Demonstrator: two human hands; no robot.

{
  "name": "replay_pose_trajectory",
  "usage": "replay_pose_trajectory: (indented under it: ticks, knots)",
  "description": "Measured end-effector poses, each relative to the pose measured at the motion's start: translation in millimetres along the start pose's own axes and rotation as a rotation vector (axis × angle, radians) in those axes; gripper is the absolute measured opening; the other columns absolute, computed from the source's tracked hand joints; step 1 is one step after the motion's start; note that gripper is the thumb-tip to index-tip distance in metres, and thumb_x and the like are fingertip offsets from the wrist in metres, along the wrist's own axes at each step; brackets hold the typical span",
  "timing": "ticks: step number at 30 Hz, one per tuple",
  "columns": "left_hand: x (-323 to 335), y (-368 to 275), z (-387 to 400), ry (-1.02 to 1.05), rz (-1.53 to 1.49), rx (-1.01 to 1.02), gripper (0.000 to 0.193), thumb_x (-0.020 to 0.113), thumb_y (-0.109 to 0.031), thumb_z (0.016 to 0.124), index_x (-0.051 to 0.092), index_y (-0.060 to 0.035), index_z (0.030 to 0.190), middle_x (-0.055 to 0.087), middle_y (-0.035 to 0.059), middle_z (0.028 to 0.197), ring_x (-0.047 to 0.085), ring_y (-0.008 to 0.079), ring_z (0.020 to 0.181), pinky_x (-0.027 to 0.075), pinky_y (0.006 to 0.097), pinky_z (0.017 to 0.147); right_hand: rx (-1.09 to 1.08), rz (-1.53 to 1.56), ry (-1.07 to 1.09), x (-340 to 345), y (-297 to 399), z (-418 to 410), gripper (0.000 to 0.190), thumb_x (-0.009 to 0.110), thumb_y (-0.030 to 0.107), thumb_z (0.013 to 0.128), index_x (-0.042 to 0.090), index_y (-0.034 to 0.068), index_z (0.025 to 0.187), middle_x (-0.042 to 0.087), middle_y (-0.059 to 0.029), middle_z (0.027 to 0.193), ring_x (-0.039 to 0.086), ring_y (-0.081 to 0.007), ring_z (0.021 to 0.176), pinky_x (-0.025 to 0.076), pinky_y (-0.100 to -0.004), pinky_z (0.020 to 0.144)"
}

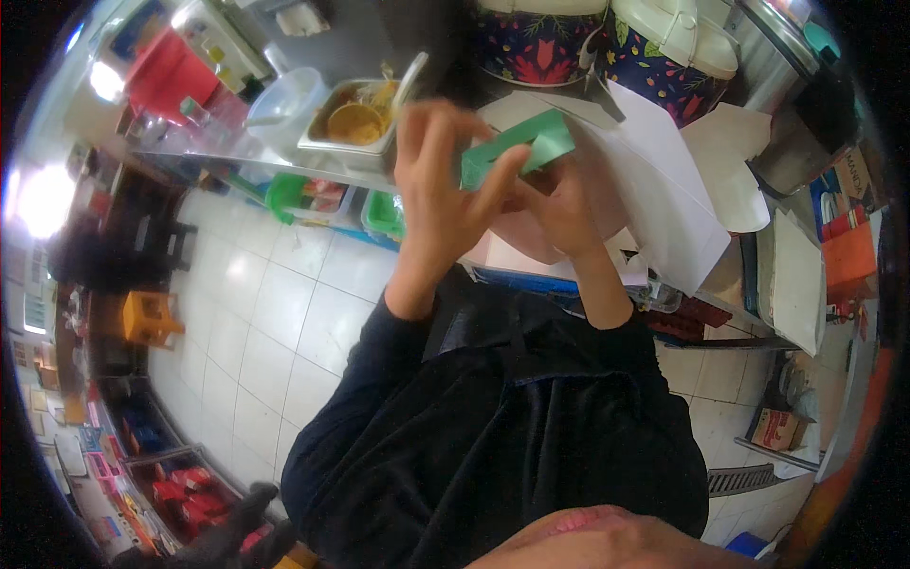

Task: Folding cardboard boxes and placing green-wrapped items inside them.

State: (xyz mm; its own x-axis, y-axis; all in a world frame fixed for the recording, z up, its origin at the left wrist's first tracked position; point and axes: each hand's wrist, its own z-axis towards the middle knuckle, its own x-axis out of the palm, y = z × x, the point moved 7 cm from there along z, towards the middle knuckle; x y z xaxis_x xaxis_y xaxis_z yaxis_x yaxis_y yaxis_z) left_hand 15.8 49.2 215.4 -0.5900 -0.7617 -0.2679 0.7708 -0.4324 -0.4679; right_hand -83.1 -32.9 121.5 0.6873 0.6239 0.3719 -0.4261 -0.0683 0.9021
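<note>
A small green folded card piece, perhaps a carton, is held up in front of my chest. My right hand grips it from below, with its fingers partly hidden behind it. My left hand is blurred at the raised fingers. Its thumb lies across the green piece and the index fingertip is close to its upper left edge; whether these pinch it is unclear. Beneath and behind my hands, large white folded sheets of paper or card lie on the counter.
Left on the counter are a steel pan of yellowish food with a bowl in it, a translucent tub and a red container. Two patterned lidded pots stand behind. Green baskets sit below. A yellow stool stands on the tiled floor.
</note>
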Motion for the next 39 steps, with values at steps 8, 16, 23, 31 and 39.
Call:
replay_pose_trajectory:
  ticks: [8,16,23,31,39]
  knots:
    - [35,-18,24,0.152,0.17,0.454,0.011,0.072,-0.012,0.07,0.071,-0.0116,0.08,0.06,0.0002,0.068,0.058,0.0192,0.072,0.044,0.0333,0.066,-0.086,0.031,-0.033,-9,3,7,0.032,0.062,0.001,0.085,0.05,0.002,0.114,0.06,-0.0073,0.097,0.063,-0.015,0.085,0.055,-0.027,0.071]
    - [36,-25,-28,-0.003,0.027,0.4,0.021,0.072,-0.004,0.064,0.073,-0.0095,0.085,0.067,0.0042,0.074,0.062,0.0189,0.064,0.049,0.0298,0.063,-0.382,-0.599,-0.213,-29,-10,1,0.013,0.057,0.006,0.085,0.061,0.004,0.097,0.064,-0.0044,0.092,0.06,-0.0132,0.085,0.049,-0.0262,0.071]
    - [22,-7,-28,0.114,0.043,0.532,0.029,0.072,-0.006,0.06,0.073,-0.0082,0.089,0.067,0.0043,0.078,0.064,0.0207,0.072,0.054,0.0296,0.066,-0.224,-0.326,-0.059,-40,-27,-3,0.035,0.061,0.0,0.083,0.051,-0.001,0.117,0.062,-0.0098,0.096,0.063,-0.0183,0.089,0.054,-0.0277,0.067]
    - [14,-12,-16,0.479,0.044,0.501,0.045,0.082,-0.03,0.059,0.072,-0.0137,0.1,0.055,0.0096,0.117,0.049,0.032,0.117,0.041,0.0491,0.097,0.043,-0.087,0.221,-10,21,-20,0.047,0.062,-0.002,0.081,0.044,-0.002,0.125,0.06,-0.0119,0.1,0.064,-0.0207,0.087,0.056,-0.0273,0.063]
    - [41,-25,-26,0.524,-0.387,0.429,0.064,0.081,-0.043,0.064,0.058,-0.0162,0.118,0.029,0.0207,0.143,0.026,0.0517,0.133,0.027,0.0604,0.106,0.033,0.309,0.245,-11,65,-48,0.056,0.058,0.022,0.093,0.034,0.0,0.138,0.054,-0.0098,0.122,0.053,-0.017,0.112,0.046,-0.0311,0.094]
